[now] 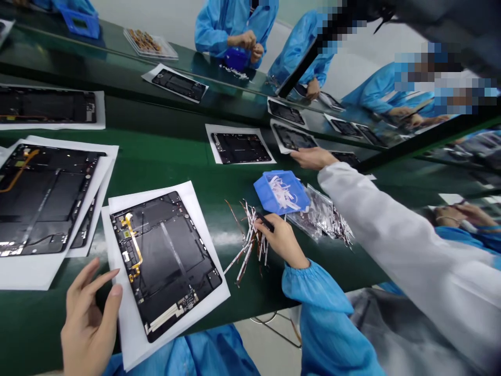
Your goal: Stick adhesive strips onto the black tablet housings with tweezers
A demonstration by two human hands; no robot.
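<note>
My left hand [92, 313], fingers spread and holding nothing, is beside the left edge of white paper [211, 284]. On that paper lies a black tablet housing [166, 261] with a yellow flex cable [135, 248] along its left side. To the right, my right hand [279, 235] is closed around a black tool [265, 222], over a loose pile of thin white and brown strips [246, 253]. The tool's tip is too small to make out among the strips.
A blue bin [268, 190] of white strips and a clear bag [319, 214] sit beyond my right hand. Another person's grey-sleeved arm [376, 209] reaches in from the right. Stacked housings [43, 203] lie at left, others farther back.
</note>
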